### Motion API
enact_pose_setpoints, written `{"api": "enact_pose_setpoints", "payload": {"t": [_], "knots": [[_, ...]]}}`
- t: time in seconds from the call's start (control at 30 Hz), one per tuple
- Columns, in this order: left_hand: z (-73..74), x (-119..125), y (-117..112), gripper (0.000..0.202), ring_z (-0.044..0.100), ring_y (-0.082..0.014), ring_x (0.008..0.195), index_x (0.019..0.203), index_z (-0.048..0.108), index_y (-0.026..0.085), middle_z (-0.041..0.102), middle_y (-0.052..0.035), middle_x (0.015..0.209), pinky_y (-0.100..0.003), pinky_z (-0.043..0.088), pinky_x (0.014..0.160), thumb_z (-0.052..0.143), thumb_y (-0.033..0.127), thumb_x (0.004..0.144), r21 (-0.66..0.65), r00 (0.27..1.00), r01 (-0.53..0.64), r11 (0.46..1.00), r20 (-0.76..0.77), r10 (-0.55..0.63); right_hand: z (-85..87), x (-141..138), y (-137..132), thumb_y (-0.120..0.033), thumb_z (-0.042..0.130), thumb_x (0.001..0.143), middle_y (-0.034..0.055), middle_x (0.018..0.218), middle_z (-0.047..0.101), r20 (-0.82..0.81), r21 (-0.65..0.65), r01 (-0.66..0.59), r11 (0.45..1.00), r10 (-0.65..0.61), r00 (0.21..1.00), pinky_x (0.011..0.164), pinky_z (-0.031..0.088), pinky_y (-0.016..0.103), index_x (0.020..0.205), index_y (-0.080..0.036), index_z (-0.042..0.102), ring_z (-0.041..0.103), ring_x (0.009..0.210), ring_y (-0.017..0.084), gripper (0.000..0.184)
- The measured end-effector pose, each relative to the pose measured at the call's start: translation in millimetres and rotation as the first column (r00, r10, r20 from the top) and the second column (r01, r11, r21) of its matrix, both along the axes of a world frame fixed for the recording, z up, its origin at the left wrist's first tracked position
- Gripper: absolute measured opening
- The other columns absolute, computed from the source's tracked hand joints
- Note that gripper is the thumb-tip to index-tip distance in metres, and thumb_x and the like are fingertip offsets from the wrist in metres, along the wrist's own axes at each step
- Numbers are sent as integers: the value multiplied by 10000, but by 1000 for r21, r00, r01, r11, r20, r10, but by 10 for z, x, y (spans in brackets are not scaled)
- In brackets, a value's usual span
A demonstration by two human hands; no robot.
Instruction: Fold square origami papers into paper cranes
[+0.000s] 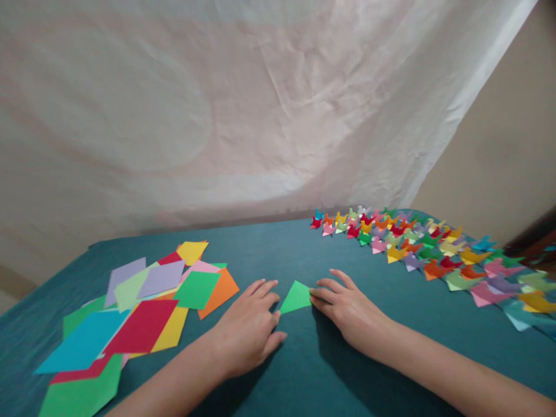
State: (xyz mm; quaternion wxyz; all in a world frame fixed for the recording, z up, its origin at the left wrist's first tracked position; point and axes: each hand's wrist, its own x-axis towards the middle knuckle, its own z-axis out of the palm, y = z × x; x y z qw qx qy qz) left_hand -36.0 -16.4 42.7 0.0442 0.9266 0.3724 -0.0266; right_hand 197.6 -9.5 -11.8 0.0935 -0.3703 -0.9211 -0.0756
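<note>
A small green sheet of paper folded into a triangle point(296, 299) lies on the dark teal table between my two hands. My left hand point(252, 327) is beside its left corner, fingers apart, with a fingertip at or very near the corner. From the other side, my right hand point(343, 304) reaches in with its fingers spread, and its fingertips touch the triangle's right corner. Neither hand has visibly lifted the paper. The right thumb is hidden under the hand.
Loose coloured paper squares, among them a red one point(141, 326) and a blue one point(84, 341), overlap at the left. Rows of small folded paper birds point(397, 255) stand along the right side. A pale cloth point(260, 104) hangs behind the table point(269, 249).
</note>
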Motion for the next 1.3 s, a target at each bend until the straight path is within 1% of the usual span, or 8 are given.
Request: {"api": "enact_pose_setpoints", "payload": {"t": [0.17, 0.53, 0.7, 0.83, 0.97, 1.07, 1.2, 1.3], "knots": [[7, 0, -3, 276, 355, -305, 1282, 928, 701, 159, 594, -105, 1167, -470, 229, 1091, 530, 358, 845, -3, 1000, 0, 1000, -11, 0, 37, 32, -19, -152, 531, 859, 53, 1129, 640, 35, 17, 7, 1000, -7, 999, 1021, 238, 537, 1044, -187, 660, 512, 1062, 255, 228], [-33, -28, 15, 246, 379, -315, 1263, 885, 702, 158, 601, -104, 1144, -483, 247, 1082, 548, 341, 831, 9, 1000, 18, 1000, 17, -18, 58, 106, -3, -139, 599, 812, 104, 923, 676, 111, 80, 106, 991, -115, 987, 1022, 277, 521, 877, -149, 713, 559, 984, 264, 132], [-76, -103, 63, 233, 447, -303, 1201, 947, 689, 151, 616, -110, 1108, -480, 276, 1059, 538, 280, 826, 24, 991, 113, 993, 66, -115, 62, 76, -1, -117, 596, 799, 105, 881, 671, 111, 74, 123, 990, -130, 985, 1018, 285, 508, 856, -135, 714, 565, 956, 260, 132], [-127, -143, 148, 210, 496, -270, 1134, 883, 687, 161, 623, -89, 1090, -433, 342, 1006, 505, 262, 856, 14, 978, 157, 987, 135, -158, 52, 77, 14, -85, 594, 774, 89, 856, 667, 74, 39, 143, 989, -146, 987, 1021, 279, 488, 838, -146, 710, 570, 927, 242, 146], [-244, -120, 232, 232, 573, -208, 936, 761, 639, 169, 644, -45, 957, -367, 426, 865, 495, 303, 884, -12, 970, 68, 998, 236, -63, -5, 76, 40, -53, 553, 781, 48, 825, 665, -68, -16, 173, 985, -173, 983, 1003, 298, 448, 763, -180, 697, 579, 865, 198, 193], [-372, -84, 255, 246, 566, -190, 867, 673, 557, 159, 618, -44, 953, -322, 445, 772, 578, 343, 835, -30, 939, -32, 999, 343, 40, -34, 54, 46, -40, 521, 793, 41, 874, 665, -220, -42, 192, 980, -197, 956, 934, 361, 406, 836, -189, 686, 571, 869, 189, 227], [-527, -47, 251, 301, 526, -217, 989, 950, 545, 182, 577, -64, 1068, -353, 429, 854, 664, 387, 764, -56, 872, -83, 995, 479, 99, -76, 12, 36, -147, 498, 855, 68, 1030, 643, -348, -88, 201, 976, -219, 911, 821, 426, 384, 1080, -192, 615, 551, 925, 215, 258], [-586, -38, 255, 414, 473, -234, 1102, 1121, 502, 206, 536, -80, 1169, -390, 388, 942, 644, 394, 780, -61, 856, -74, 995, 508, 95, -145, -10, 44, -210, 525, 853, 87, 1103, 620, -393, -131, 168, 977, -207, 896, 845, 435, 408, 1205, -183, 531, 540, 975, 229, 353]]}}
